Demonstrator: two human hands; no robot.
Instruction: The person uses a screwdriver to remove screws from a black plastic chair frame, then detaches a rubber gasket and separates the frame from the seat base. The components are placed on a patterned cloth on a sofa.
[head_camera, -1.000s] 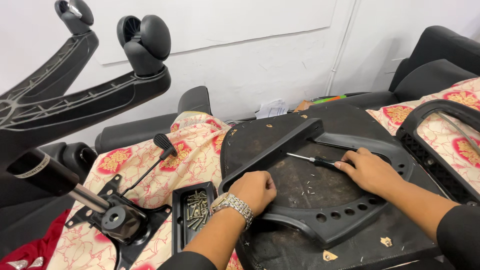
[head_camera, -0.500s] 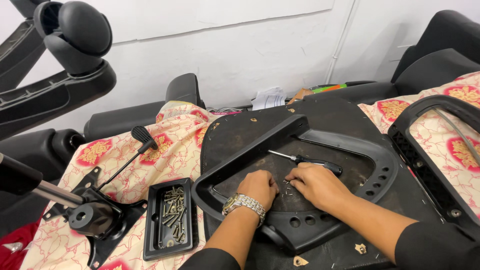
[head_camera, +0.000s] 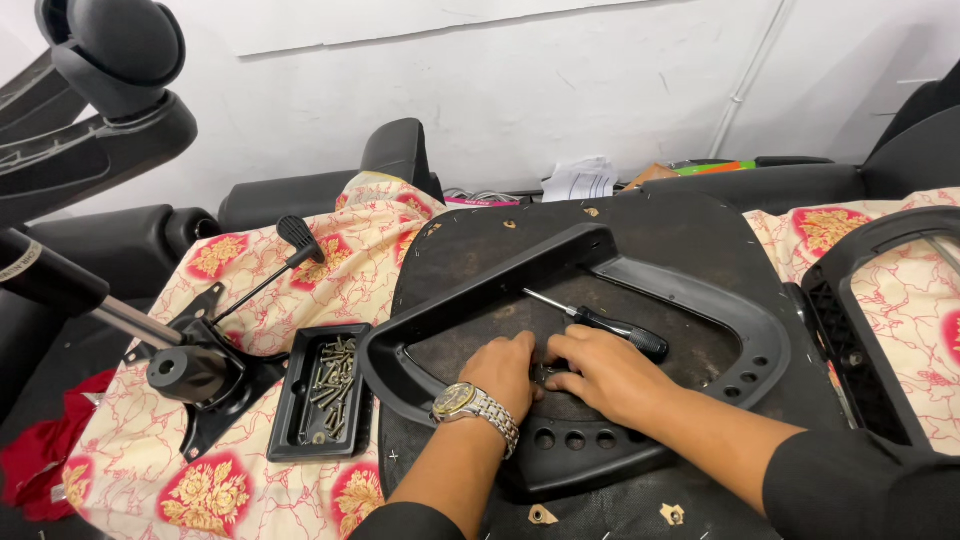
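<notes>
Both hands meet on the black armrest bracket (head_camera: 600, 440), left hand (head_camera: 505, 370) and right hand (head_camera: 600, 375) pinching something small, unidentifiable; the screwdriver (head_camera: 600, 322) lies just beyond the right knuckles, handle rightward.

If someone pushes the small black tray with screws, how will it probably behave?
The black tray lies flat on the flowered cloth, so it would probably drag and wrinkle the cloth rather than slide freely. Its low, wide shape makes tipping unlikely. The loose screws inside would probably shift and rattle, and they likely make it heavy for its size.
</notes>
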